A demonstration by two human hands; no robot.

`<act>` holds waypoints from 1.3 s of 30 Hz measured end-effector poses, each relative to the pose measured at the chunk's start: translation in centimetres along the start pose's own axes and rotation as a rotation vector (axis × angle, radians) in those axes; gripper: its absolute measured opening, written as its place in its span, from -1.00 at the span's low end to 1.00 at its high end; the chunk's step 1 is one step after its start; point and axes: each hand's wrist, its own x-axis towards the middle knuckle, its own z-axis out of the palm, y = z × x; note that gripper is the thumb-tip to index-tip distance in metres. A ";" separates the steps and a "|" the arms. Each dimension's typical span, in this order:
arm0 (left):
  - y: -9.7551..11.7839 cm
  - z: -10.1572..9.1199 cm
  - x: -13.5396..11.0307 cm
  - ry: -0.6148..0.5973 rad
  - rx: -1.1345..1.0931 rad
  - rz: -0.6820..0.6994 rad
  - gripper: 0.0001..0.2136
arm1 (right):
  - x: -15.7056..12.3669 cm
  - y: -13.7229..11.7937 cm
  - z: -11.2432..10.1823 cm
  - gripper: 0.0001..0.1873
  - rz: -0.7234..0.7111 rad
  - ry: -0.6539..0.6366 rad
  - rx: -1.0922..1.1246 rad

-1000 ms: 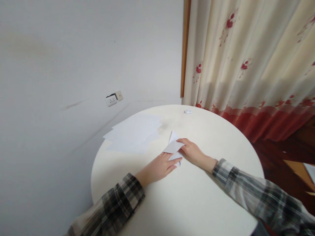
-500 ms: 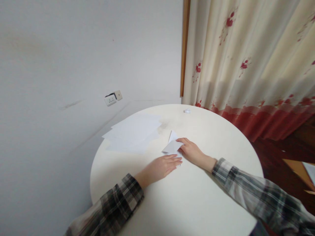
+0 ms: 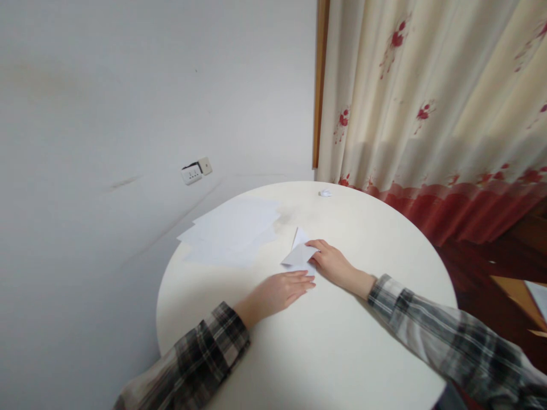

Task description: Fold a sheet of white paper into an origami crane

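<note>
A small piece of folded white paper (image 3: pixel 299 255) with pointed corners lies on the white round table (image 3: pixel 342 353). My right hand (image 3: pixel 335 263) grips its right side, with the fingertips curled over the edge. Flat and with fingers stretched out, my left hand (image 3: pixel 282 291) rests along the near edge of the folded paper and covers part of it. Whatever lies under the left fingers is hidden.
Several loose white sheets (image 3: pixel 233 230) overlap at the table's left side. A crumpled bit of paper (image 3: pixel 325 193) sits near the far edge. Behind stand a wall with a socket (image 3: pixel 192 173) and a flowered curtain (image 3: pixel 410 114).
My left hand has shifted very slightly toward me along the paper's near edge, and the small bit of paper seen below its fingertips no longer shows. My right hand keeps its hold.
</note>
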 end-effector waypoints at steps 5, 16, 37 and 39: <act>-0.1 0.1 0.1 0.003 -0.001 0.015 -0.68 | 0.0 0.0 0.0 -0.86 0.006 -0.004 0.009; -0.2 0.2 0.0 0.008 0.007 0.021 -0.68 | -0.1 0.1 0.2 -0.84 0.002 -0.004 0.035; -0.1 0.2 0.4 0.057 0.075 -0.068 -0.69 | 0.4 -0.5 -0.3 -0.85 0.141 -0.101 -0.007; -0.1 0.2 0.4 0.047 0.081 -0.078 -0.66 | 0.4 -0.5 -0.4 -0.85 0.144 -0.112 -0.009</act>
